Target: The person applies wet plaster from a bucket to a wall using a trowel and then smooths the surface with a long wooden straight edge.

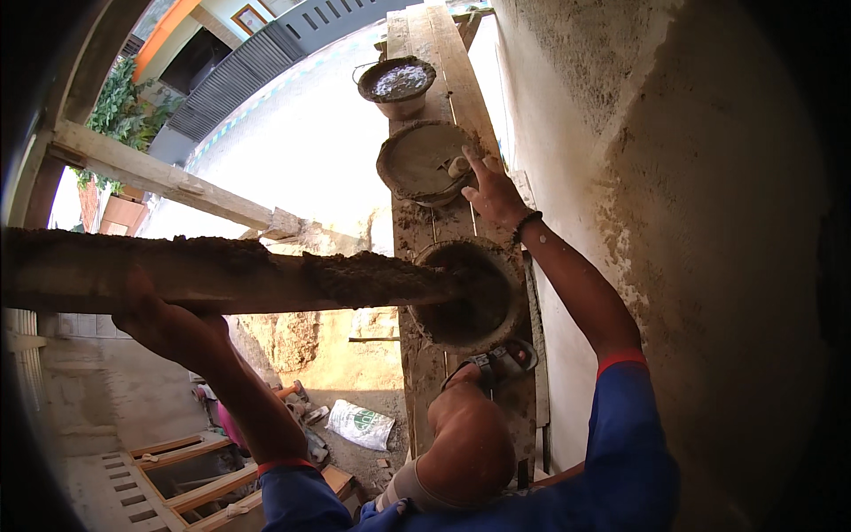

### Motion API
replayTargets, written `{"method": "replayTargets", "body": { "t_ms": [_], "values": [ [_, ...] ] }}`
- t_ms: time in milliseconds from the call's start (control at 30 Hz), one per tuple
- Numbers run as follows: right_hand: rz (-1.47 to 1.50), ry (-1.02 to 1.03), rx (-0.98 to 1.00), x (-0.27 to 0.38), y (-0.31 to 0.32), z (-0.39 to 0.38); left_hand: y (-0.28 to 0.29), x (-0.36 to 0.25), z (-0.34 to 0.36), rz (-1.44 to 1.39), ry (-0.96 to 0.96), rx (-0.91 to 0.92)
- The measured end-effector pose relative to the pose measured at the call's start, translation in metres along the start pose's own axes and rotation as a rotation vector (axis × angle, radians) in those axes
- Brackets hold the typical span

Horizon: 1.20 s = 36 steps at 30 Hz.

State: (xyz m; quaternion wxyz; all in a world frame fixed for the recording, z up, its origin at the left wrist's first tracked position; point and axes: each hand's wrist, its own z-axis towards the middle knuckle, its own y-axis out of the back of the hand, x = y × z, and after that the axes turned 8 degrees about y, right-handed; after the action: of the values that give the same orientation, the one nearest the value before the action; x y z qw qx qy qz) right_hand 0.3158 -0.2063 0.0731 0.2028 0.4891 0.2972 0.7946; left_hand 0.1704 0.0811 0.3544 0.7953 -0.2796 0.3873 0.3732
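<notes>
My left hand [173, 324] grips a long board [204, 279] from below; wet, lumpy mortar coats its upper edge, and its right end lies over a dark bucket [479, 324] on the plank platform. Above that, my right hand [496, 195] is at a shallow pan of grey mortar [412, 160], fingers apart around the pale handle of a trowel [458, 166] lying in it. Whether they touch the handle I cannot tell. Farther along stands another bucket [399, 111] with glinting liquid inside.
My leg and sandaled foot [496, 363] are on the narrow planks [425, 381] beside a rough plastered wall [691, 248]. A wooden beam [168, 177] crosses at left. Below lie a white sack [359, 426] and wooden frames [204, 479]; a grey gate [222, 97] stands beyond.
</notes>
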Motion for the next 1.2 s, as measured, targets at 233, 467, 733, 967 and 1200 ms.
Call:
{"method": "replayTargets", "body": {
  "t_ms": [233,467,733,967,1200],
  "values": [
    [-0.298,-0.282,0.341,-0.047,-0.063,0.103,-0.016,0.002,-0.005,-0.026,0.007,-0.007],
    [-0.347,0.245,-0.002,0.028,0.015,0.114,-0.015,0.000,-0.006,-0.021,-0.002,0.017],
    [0.745,-0.440,-0.304,0.034,0.157,-0.010,0.020,0.023,0.005,0.811,-0.883,0.026],
    [1.474,-0.444,0.106,0.057,0.140,-0.136,-0.007,0.001,-0.031,0.058,-0.114,0.039],
    [0.909,-0.265,0.143,0.187,0.203,-0.104,-0.001,-0.001,-0.048,-0.133,-0.042,0.175]
  ]
}}
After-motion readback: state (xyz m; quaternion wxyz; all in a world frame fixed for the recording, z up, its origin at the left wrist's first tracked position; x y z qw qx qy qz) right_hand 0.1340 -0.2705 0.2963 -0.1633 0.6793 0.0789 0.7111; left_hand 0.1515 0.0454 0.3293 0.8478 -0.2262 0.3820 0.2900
